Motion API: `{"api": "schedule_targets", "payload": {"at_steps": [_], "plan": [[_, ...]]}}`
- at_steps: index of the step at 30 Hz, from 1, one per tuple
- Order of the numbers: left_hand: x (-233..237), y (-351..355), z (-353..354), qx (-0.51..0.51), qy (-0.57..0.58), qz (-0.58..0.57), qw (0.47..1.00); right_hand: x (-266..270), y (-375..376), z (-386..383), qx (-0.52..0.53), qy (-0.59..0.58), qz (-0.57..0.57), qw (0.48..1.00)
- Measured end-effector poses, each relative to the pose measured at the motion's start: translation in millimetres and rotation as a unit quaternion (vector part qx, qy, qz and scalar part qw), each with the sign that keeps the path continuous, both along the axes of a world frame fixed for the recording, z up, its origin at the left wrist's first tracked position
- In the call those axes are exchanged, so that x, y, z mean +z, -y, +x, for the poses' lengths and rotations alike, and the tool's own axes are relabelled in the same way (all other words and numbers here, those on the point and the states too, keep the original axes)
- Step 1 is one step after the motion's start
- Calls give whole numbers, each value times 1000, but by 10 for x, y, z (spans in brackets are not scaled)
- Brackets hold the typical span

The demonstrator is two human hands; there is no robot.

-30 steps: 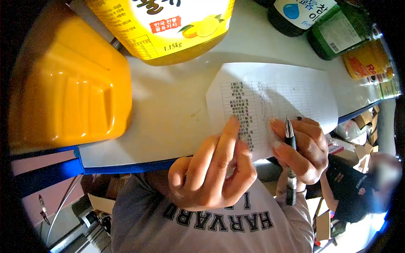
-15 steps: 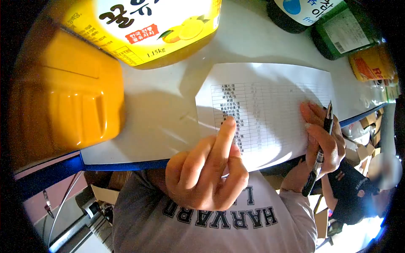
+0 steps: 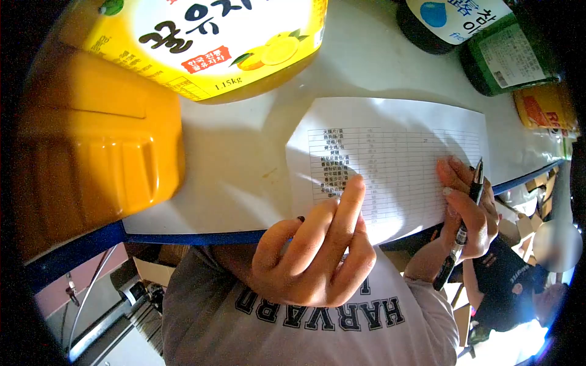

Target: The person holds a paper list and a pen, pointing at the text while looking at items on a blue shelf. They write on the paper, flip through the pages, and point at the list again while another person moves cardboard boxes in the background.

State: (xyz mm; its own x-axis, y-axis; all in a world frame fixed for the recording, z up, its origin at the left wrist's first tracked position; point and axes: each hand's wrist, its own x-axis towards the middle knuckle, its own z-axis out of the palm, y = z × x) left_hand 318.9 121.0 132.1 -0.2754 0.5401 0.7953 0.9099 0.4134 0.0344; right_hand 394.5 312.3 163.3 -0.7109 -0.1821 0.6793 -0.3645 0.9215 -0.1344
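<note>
A white printed sheet [image 3: 403, 116] with a table of rows lies on the white tabletop, its near edge reaching over the blue table edge. My left hand [image 3: 317, 256] is over the sheet's lower left part, index finger stretched out at the printed list and the other fingers bent; I see nothing held in it. At the sheet's right side, my right hand [image 3: 467, 207] grips a black pen [image 3: 456, 247], tip pointing up and away. The fingertips of that hand rest on the paper.
A large yellow-labelled jar [image 3: 238, 55] and an orange plastic container [image 3: 104, 134] stand on the left. Dark bottle [image 3: 427, 33], green bottle [image 3: 506, 58] and orange-labelled package [image 3: 543, 107] stand at the far right. Another person [image 3: 510, 280] in dark clothes is beyond the blue table edge [image 3: 195, 238].
My left hand has shifted slightly right, its index finger now farther right and a little lower on the list. My right hand keeps the pen. The whole view has shifted a little.
</note>
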Motion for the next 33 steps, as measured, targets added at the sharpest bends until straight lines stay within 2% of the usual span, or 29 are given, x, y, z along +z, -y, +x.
{"api": "schedule_targets", "payload": {"at_steps": [13,14,21,24,33], "plan": [[83,-130,15,-45,12,-31,998,-46,18,-45,-9,-55,-38,998],[125,-130,-2,-48,8,-39,998,-72,30,-29,-33,-58,-24,997],[178,-166,30,-89,80,-72,990,-32,5,-24,-24,-37,-36,998],[272,-162,-21,-127,87,-129,980,10,-6,-18,-27,-12,-25,999],[283,-283,-39,-152,86,-128,976,-15,-35,-15,-42,-23,-32,998]]}}
